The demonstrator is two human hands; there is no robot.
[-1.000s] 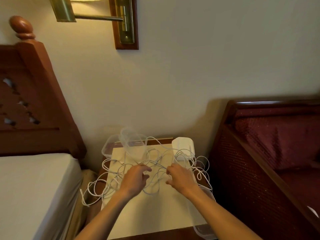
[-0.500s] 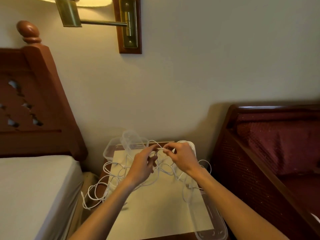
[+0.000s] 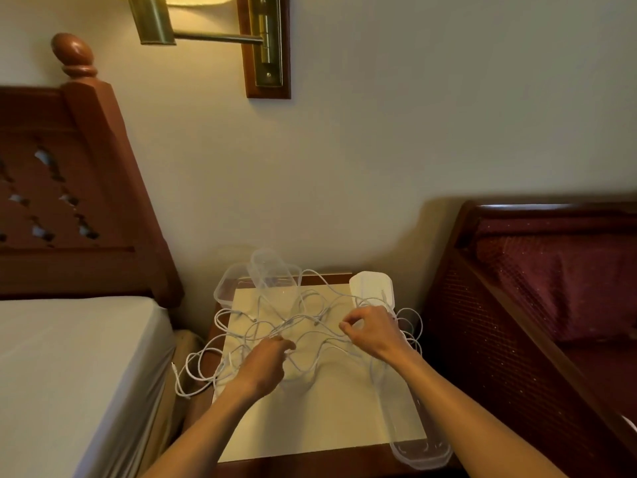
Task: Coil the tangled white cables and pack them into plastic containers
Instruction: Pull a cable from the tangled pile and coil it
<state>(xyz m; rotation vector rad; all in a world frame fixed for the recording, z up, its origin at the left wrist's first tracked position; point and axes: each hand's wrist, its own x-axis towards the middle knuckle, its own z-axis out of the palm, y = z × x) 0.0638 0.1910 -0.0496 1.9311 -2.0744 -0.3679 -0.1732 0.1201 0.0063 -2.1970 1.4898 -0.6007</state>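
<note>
Bed (image 3: 69, 367): smooth pale sheet, pulled flat, at far left. Headboard (image 3: 62, 201): reddish-brown wood with carved cut-outs and a rounded finial on the post.

Lamp (image 3: 206, 32): brass swing arm on a dark wooden wall plate, lit shade cut off by the upper edge.

Table (image 3: 324, 276): small, dark wood, between the bed and the sofa, its top covered by a cream square mat (image 3: 327, 415), matte and flat.

Containers (image 3: 272, 274): clear, thin plastic, oblong with rounded corners, stacked loosely at the table's back left corner; one tilts up over the other.

Cables (image 3: 310, 319): thin, white, round cord, in a loose tangle spread over the back half of the mat, with loops spilling off the table's left edge toward the bed and off the right edge.

Left hand (image 3: 265, 363): palm down, low over the tangle's near left part, fingers curled, tips pinching a strand.

Right hand (image 3: 374, 331): raised slightly above the mat, back of the hand upward, thumb and forefinger pinching a strand, remaining fingers curled.

Lid (image 3: 372, 286): white, opaque, octagonal outline, at the back right corner just behind the right hand.

Tub (image 3: 418, 443): clear, long, along the table's right edge, partly under the right forearm.

Sofa (image 3: 551, 288): dark wooden frame, woven side panel, maroon dotted upholstery, at far right.
</note>
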